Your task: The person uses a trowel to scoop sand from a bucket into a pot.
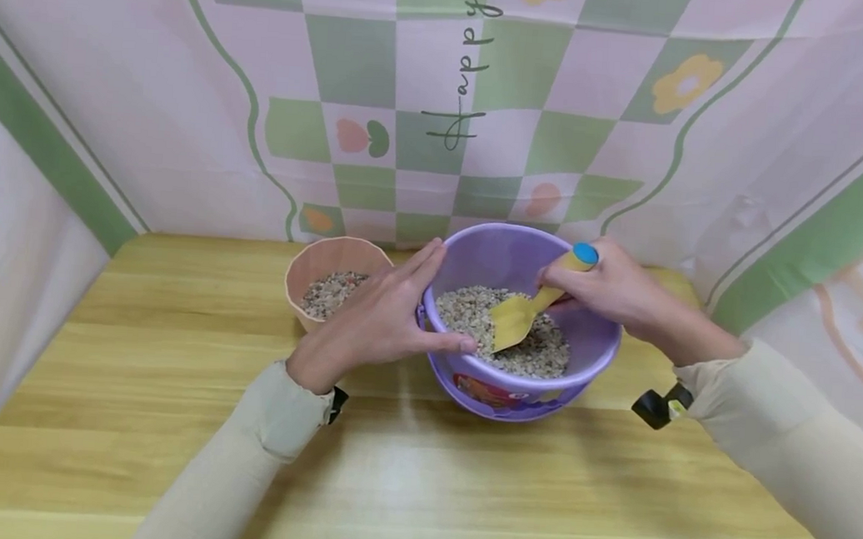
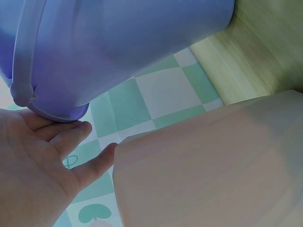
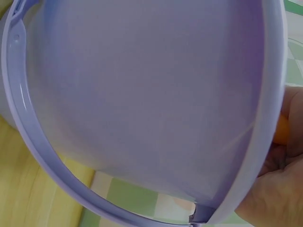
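A purple bucket (image 1: 460, 395) holds pale gravel (image 1: 466, 309). My right hand (image 1: 614, 286) grips the handle of a yellow toy shovel (image 1: 516, 319) with a blue end, over the bucket's right side. The shovel's blade dips into the gravel. In the right wrist view the bucket wall hides most of that hand (image 3: 277, 189). My left hand (image 1: 383, 312) rests at the bucket's left rim, fingers extended and thumb lying over the front rim. Its palm and fingers (image 2: 42, 156) show below the rim in the left wrist view, with one fingertip close to a peach bowl (image 2: 203, 165).
The peach bowl (image 1: 338, 255), with darker mixed gravel (image 1: 332, 292) inside, stands left of the bucket, partly behind my left hand. The bucket's handle (image 3: 52, 161) hangs down its side. A checked cloth (image 1: 348, 63) rises behind the wooden table (image 1: 401, 484).
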`<state>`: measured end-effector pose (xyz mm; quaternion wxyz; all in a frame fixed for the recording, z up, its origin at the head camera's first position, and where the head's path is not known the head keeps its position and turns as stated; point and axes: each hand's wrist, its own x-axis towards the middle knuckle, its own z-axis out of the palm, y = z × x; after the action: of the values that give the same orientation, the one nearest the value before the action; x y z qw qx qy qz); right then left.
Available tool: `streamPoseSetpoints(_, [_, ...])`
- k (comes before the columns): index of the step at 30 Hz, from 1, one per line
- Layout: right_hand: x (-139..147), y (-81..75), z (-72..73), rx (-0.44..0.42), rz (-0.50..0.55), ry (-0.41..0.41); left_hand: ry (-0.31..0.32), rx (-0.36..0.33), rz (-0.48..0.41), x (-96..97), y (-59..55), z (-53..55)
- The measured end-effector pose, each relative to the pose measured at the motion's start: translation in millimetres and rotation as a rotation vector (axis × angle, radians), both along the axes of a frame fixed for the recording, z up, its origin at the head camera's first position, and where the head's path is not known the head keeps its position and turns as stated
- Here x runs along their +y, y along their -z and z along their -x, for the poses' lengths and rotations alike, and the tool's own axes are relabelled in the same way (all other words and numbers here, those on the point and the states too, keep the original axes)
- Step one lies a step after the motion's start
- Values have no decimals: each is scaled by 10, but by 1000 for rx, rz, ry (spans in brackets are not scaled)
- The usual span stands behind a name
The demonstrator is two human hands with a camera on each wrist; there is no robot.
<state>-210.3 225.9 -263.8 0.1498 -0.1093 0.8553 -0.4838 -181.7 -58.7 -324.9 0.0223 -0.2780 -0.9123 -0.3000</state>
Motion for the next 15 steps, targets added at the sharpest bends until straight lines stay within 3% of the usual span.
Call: streamPoseSetpoints(15, [17,55,-11,34,-4,-8,10,4,-2,5,0,-7])
